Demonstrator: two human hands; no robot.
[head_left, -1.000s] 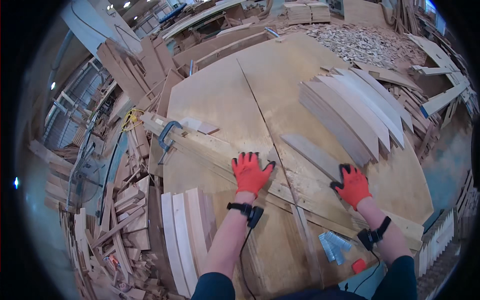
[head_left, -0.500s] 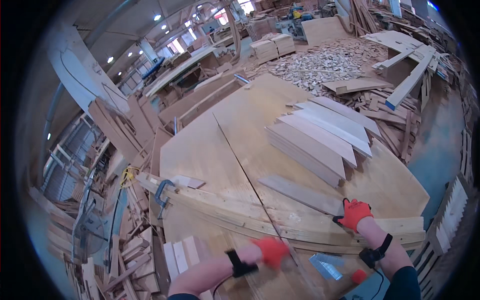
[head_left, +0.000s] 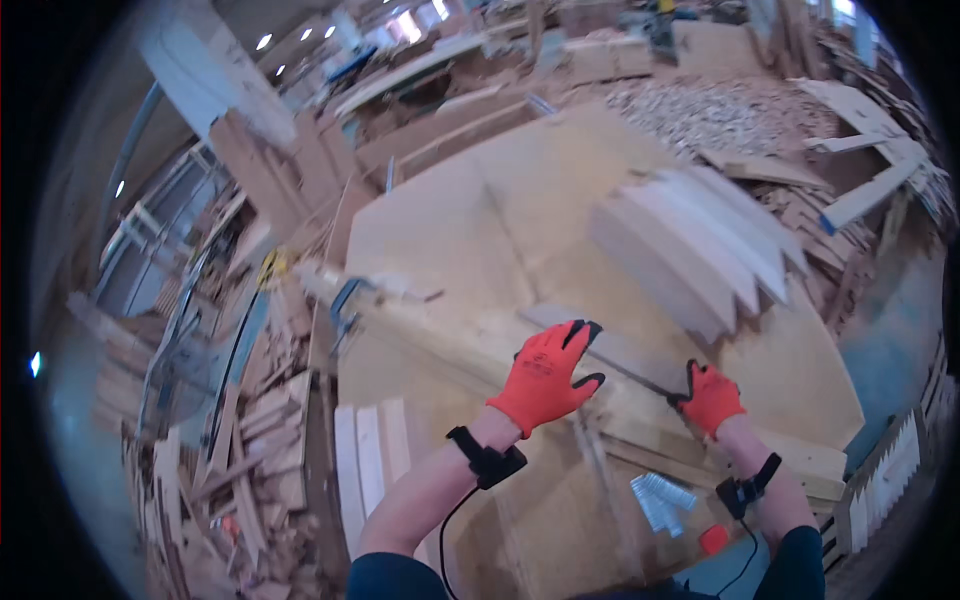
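Note:
A flat wooden board [head_left: 630, 358] lies on the large wooden tabletop, along a long wooden rail. At its right end, my right hand [head_left: 712, 402], in a red glove with black fingertips, is closed on the board's end. My left hand [head_left: 545, 380], gloved the same way, is over the rail near the board's left part. Its thumb and fingers are spread with nothing in them; whether the fingertips touch the board I cannot tell. A blue C-clamp [head_left: 345, 305] grips the left end of the wooden rail [head_left: 440, 335].
Stacked boards with pointed ends [head_left: 690, 245] lie beyond the right hand. Pale boards [head_left: 370, 455] stand at the near left. Metal strips [head_left: 662, 502] and a small red object [head_left: 713, 540] lie near my right forearm. Scrap wood [head_left: 250, 465] is piled at the left.
My left hand has risen from the near edge, moving forward past the rail toward the board, its fingers spreading. My right hand stays at the board's right end. The view has shifted.

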